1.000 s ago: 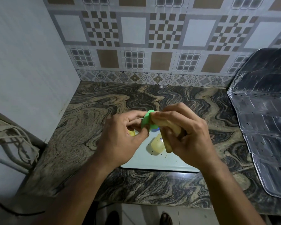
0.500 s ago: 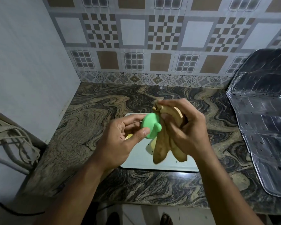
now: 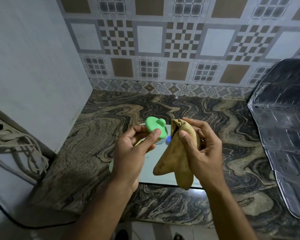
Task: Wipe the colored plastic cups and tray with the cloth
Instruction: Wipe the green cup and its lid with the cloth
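My left hand [image 3: 132,149] grips a small green plastic cup [image 3: 154,127] by its side, bottom turned toward me, its handle pointing up. My right hand [image 3: 199,146] is closed on a tan cloth [image 3: 177,158] that hangs down in folds, a short gap to the right of the cup. Below both hands a pale tray [image 3: 156,170] lies on the marble counter, mostly hidden. A bit of a blue cup [image 3: 168,140] shows between the hands, and a yellow sliver [image 3: 137,144] peeks out by my left thumb.
The marble counter [image 3: 97,144] runs back to a tiled wall [image 3: 163,49]. A crinkled foil sheet [image 3: 284,135] covers the right side. Cables and a power strip [image 3: 16,142] lie on a ledge at the left. The counter's front edge is just below the tray.
The hands have drawn apart. The cloth came off the green cup, which my left hand now holds up and to the left, its bottom showing.
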Available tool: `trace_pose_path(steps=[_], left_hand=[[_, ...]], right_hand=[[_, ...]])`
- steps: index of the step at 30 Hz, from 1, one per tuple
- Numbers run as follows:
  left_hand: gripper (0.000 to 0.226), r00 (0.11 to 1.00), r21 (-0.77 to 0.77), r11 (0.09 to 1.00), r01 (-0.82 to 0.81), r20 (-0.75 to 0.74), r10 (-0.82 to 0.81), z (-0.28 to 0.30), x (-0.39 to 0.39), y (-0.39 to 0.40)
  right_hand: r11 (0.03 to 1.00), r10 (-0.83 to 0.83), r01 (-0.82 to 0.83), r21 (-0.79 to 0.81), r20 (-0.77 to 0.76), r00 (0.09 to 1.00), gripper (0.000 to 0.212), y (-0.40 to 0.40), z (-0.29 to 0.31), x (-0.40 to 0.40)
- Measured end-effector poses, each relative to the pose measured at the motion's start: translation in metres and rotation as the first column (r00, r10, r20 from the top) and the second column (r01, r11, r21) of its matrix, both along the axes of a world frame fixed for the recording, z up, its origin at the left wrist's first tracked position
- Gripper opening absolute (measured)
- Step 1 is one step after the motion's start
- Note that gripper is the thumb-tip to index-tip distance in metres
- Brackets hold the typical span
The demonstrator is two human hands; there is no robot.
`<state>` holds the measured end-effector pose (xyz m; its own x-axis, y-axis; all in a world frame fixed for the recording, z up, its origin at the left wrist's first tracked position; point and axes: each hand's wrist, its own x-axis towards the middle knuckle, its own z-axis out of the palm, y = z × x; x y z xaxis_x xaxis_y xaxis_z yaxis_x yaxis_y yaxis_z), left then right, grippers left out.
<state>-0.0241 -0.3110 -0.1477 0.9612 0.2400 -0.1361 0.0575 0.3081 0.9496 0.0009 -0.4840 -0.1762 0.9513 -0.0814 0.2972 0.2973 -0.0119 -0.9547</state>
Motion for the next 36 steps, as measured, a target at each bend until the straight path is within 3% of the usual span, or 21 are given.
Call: trace_pose_path(steps=[10,16,18,22,26,31,36], left_hand=[[0.039,0.992,-0.028,0.992,0.127,0.022,-0.126,-0.011,0.003,0.014],[0.034,0.967,0.027,0.968,0.25,0.05,-0.251,-0.006,0.006,0.017],[0.034,0.973,0.076,0.973,0.218,0.064,-0.223,-0.004,0.008,0.015],[0.015,0.992,0.227,0.974,-0.003,0.127,-0.026,-0.008,0.013,0.015],[0.013,0.983,0.282,0.959,0.024,0.168,-0.074,-0.011,0.009,0.017],[0.028,0.981,0.218,0.974,0.054,0.171,-0.093,-0.011,0.005,0.016],[0.017,0.976,0.272,0.962,0.011,0.206,-0.069,-0.014,0.001,0.015]], right_hand=[[0.998,0.019,-0.019,0.065,0.005,1.0,0.027,-0.007,0.01,-0.003],[0.97,0.237,-0.235,0.057,-0.047,0.97,0.028,-0.012,0.024,0.001],[0.961,0.269,-0.264,0.076,-0.057,0.962,0.028,-0.012,0.025,0.002],[0.968,0.206,-0.185,0.171,-0.112,0.972,0.024,-0.006,0.022,-0.001],[0.962,0.151,-0.099,0.254,-0.194,0.969,0.027,0.002,0.013,-0.002],[0.952,0.149,-0.068,0.3,-0.254,0.956,0.022,0.004,0.01,-0.005],[0.955,0.135,-0.061,0.291,-0.243,0.961,0.023,0.006,0.009,-0.006]])
